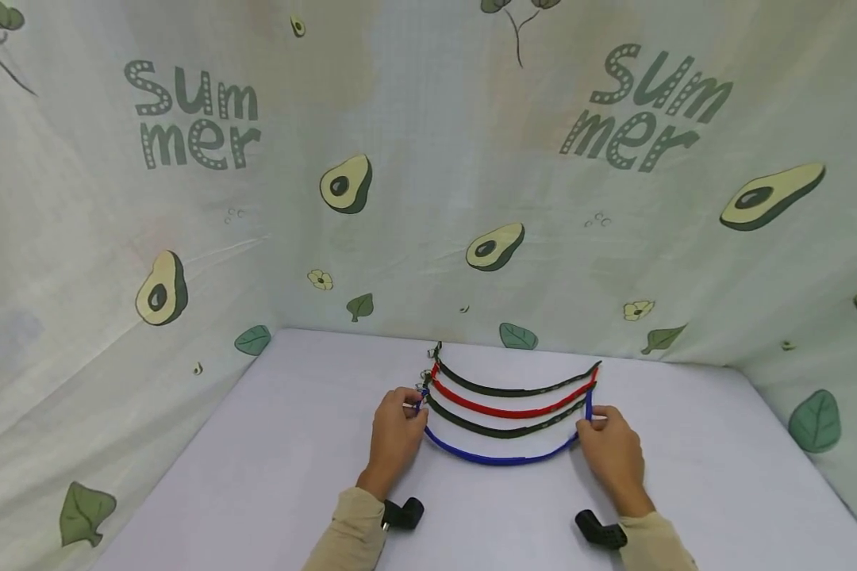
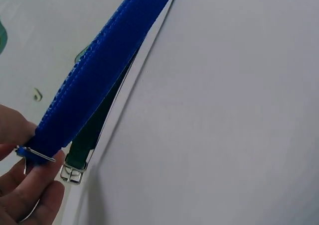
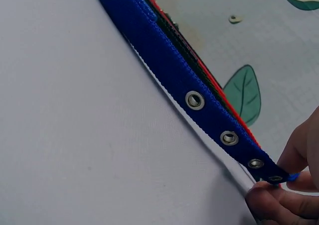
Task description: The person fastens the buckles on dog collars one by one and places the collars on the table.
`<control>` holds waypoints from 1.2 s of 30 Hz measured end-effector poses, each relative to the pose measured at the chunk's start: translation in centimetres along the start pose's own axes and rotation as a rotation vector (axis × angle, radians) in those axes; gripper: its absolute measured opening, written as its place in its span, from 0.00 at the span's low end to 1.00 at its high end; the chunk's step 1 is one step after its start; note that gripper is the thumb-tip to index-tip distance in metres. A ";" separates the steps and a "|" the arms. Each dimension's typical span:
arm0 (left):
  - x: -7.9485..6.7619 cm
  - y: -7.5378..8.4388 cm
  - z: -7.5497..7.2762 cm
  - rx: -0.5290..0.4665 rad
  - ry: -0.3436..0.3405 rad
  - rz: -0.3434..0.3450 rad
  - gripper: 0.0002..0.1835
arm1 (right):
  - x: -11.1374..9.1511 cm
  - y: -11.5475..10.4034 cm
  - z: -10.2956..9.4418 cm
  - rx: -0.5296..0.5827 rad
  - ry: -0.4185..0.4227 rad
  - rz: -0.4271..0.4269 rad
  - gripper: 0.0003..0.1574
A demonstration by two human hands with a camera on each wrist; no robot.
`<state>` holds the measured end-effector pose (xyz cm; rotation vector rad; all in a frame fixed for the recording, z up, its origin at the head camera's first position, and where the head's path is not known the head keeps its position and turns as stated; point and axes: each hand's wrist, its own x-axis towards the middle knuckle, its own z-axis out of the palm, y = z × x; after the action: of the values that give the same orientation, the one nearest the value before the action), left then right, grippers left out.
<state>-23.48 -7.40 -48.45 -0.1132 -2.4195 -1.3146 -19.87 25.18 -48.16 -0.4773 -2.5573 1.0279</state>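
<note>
A blue buckle collar curves between both hands, standing on edge above the white table. My left hand pinches its buckle end; in the left wrist view the metal buckle shows between thumb and fingers. My right hand pinches the tapered end, near the last of several metal eyelets. Just behind lies a dark green collar, its buckle close to my left fingers. A red collar and another dark collar curve behind that, roughly parallel.
The white table meets a printed cloth backdrop with avocados and leaves just beyond the collars. A black wrist device sits on each wrist, one by the left sleeve and one by the right sleeve.
</note>
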 end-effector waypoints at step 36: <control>-0.6 1.2 -0.3 -0.697 -0.128 -0.359 0.18 | -1.3 -2.4 0.6 0.620 -0.028 -0.041 0.16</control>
<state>-22.54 -6.93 -47.54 0.0597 -2.0219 -2.3322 -19.37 22.67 -47.12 -0.2353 -2.0941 1.7188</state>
